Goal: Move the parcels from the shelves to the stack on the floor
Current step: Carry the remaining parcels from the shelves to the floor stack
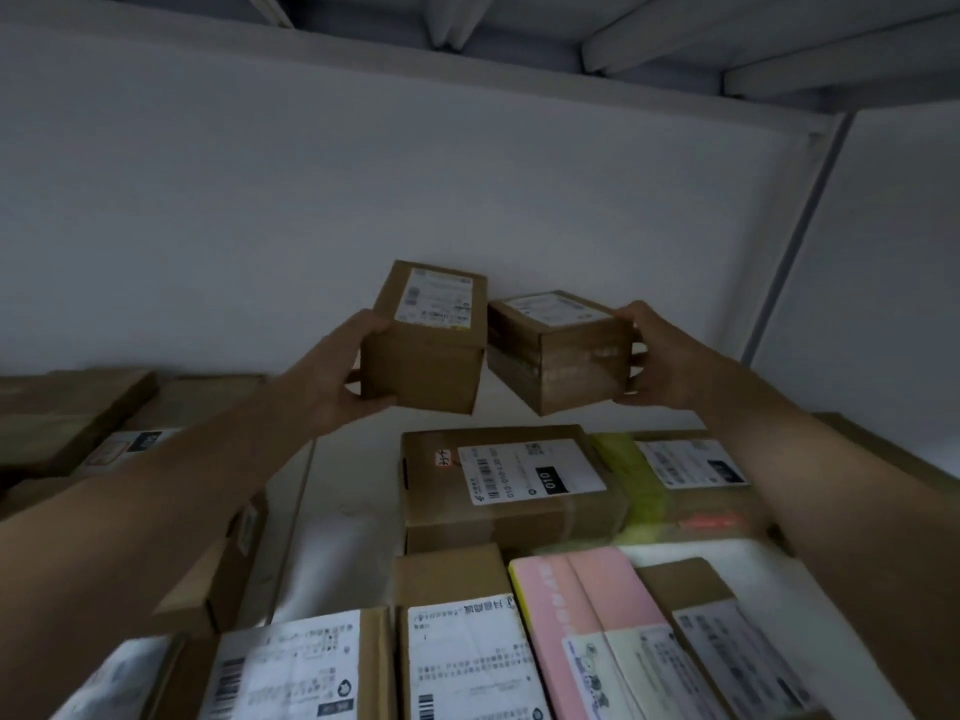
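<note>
Head view: the left hand point(337, 379) grips a tall cardboard box point(423, 371) by its outer face, and the right hand point(660, 361) grips a taped box point(566, 366) likewise. Both lie side by side between the hands, beyond the labelled parcel point(511, 491), near the wall.

Blurred and cropped
We cannot read the print on the left small brown cardboard box point(423, 366) or the right small brown cardboard box point(561, 366); the bottom edge cuts the flat pink parcel point(587, 605).
</note>
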